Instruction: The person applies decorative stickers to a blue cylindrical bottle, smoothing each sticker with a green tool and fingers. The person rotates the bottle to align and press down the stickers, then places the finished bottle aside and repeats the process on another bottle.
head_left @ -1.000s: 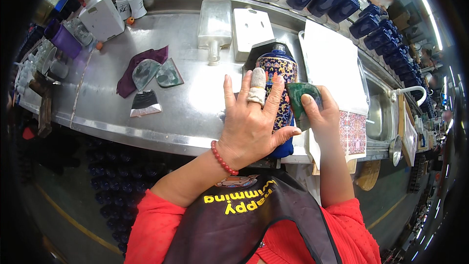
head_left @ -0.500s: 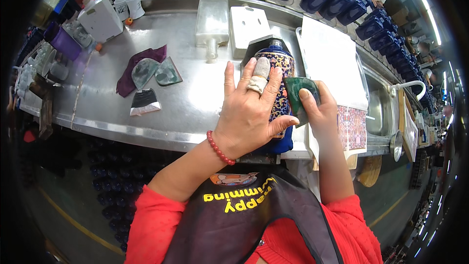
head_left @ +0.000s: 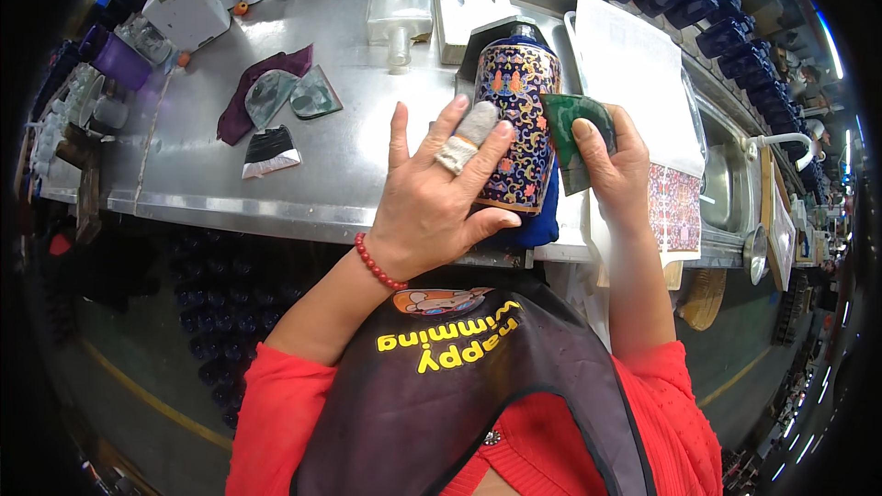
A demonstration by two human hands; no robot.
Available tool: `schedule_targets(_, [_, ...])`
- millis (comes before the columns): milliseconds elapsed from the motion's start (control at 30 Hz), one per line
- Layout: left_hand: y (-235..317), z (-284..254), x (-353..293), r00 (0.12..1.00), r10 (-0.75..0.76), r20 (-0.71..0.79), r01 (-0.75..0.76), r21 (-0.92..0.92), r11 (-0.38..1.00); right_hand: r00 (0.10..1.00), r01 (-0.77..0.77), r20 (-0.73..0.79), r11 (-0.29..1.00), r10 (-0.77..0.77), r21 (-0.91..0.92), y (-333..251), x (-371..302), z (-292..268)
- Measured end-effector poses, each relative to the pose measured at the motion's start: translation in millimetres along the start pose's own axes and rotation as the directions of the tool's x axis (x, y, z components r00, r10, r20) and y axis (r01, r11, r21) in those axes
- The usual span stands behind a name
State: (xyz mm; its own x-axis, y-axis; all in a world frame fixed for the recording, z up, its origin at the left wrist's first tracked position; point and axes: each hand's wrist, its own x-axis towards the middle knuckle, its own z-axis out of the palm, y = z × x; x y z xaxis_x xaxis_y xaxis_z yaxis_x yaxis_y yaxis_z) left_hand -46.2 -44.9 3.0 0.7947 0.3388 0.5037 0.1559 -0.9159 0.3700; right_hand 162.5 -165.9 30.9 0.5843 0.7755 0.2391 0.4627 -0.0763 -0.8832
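Note:
A dark blue bottle with a dense floral pattern lies neck-away on a black angular support, with a blue cloth under its near end. My left hand is at the bottle's left side, fingers spread and gripping nothing. One of its fingers wears a grey cover with a white band. Whether its fingertips press on the bottle, I cannot tell. Between the thumb and fingers of my right hand is a green flexible scraper, its edge at the bottle's right side.
A clear glass bottle and a white block stand behind. On the steel table's left are a purple cloth and several green and black scraper pieces. White paper, patterned sheets and a sink are at right.
My left hand has slid off the bottle's front toward its left side, uncovering more of the pattern. My right hand keeps the scraper at the right side. The whole view has shifted slightly.

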Motion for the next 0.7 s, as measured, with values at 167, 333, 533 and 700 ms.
schedule_targets(167, [15.0, 2.5, -12.6, 0.999, 0.032, -0.013, -0.032, 0.010, 0.999, 1.000, -0.004, -0.009, 0.999, 0.005, 0.044, -0.2, -1.4, 1.2])
schedule_targets(333, [17.4, 5.9, -25.4, 1.000, 0.000, -0.013, 0.001, 0.088, 0.996, 1.000, 0.014, -0.010, 1.000, -0.014, 0.028, 4.1, -2.0, 1.0])
schedule_targets(533, [29.1, 10.3, -25.1, 0.999, -0.012, -0.050, 0.016, 0.077, 0.997, 1.000, 0.000, -0.013, 1.000, 0.000, -0.005, 5.7, -1.2, -0.1])
schedule_targets(700, [32.7, 6.6, -24.3, 0.998, -0.043, -0.055, 0.049, 0.096, 0.994, 1.000, -0.004, -0.015, 1.000, 0.005, 0.011, 5.1, -1.2, 0.0])
